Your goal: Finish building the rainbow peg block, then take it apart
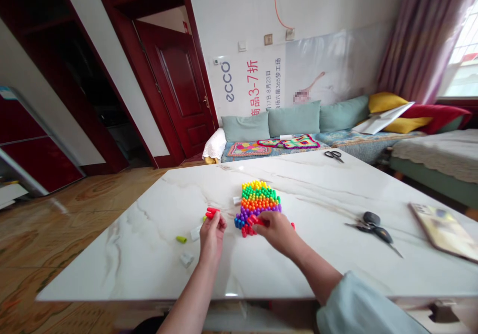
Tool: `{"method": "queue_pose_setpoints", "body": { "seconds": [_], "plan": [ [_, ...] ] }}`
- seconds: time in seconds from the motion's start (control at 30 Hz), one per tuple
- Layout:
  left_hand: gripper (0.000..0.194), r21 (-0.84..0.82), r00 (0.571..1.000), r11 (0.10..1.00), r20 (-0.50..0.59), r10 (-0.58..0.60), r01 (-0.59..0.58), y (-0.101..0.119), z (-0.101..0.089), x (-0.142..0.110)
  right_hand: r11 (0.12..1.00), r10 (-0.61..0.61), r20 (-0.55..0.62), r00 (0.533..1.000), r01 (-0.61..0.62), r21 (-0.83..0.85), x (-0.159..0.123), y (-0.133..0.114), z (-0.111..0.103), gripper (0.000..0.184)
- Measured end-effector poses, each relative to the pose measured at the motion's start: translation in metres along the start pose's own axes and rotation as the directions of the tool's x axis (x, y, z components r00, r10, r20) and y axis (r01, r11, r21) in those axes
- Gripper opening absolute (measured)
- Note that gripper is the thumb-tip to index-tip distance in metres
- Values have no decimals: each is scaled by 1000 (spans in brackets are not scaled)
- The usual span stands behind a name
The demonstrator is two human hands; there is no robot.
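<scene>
A block of plastic pegs (259,202) stands on the white marble table (149,254), in rows of yellow, green, orange, purple, blue and red. My right hand (275,228) is closed at its near red edge, pinching a red peg (257,220). My left hand (211,230) is left of the block, fingers closed on two or three red pegs (212,212). A loose green peg (181,239) and small white pieces (186,259) lie on the table by my left hand.
Black scissors (375,227) lie to the right, a second pair (333,155) at the far edge, and a booklet (444,229) at the right edge. A sofa with cushions (295,120) stands behind the table, and a dark red door (179,85) at the back left.
</scene>
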State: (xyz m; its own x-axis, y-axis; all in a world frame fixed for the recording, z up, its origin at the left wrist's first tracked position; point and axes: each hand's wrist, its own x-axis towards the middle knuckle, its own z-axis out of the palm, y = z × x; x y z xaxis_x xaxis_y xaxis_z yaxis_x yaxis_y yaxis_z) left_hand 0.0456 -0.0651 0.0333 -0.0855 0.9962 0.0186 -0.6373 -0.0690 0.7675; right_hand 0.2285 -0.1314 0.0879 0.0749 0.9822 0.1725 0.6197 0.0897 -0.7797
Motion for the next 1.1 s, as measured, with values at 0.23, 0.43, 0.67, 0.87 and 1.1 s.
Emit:
{"method": "queue_pose_setpoints", "body": {
  "seconds": [0.23, 0.43, 0.67, 0.87, 1.1],
  "plan": [
    [46, 92, 994, 989, 3, -113, 113, -26, -30, -3, 655, 349, -90, 933, -175, 735, 12, 11, -58, 40],
    [35, 203, 991, 978, 108, -80, 56, -32, -31, -9, 883, 296, -47, 954, -255, 394, 14, 38, -69, 33],
    [30, 345, 982, 938, 185, -45, -22, -34, -30, -12, 774, 302, 70, 951, -201, -601, 13, 66, -58, 35],
    [34, 489, 990, 870, 144, -11, -61, -36, -27, -15, 706, 356, 88, 930, -206, -678, 16, 63, -53, 20],
    [41, 607, 995, 790, 89, 46, -91, -45, -30, -13, 701, 343, -45, 938, -287, -653, 25, 73, -58, 21]
  ]
}}
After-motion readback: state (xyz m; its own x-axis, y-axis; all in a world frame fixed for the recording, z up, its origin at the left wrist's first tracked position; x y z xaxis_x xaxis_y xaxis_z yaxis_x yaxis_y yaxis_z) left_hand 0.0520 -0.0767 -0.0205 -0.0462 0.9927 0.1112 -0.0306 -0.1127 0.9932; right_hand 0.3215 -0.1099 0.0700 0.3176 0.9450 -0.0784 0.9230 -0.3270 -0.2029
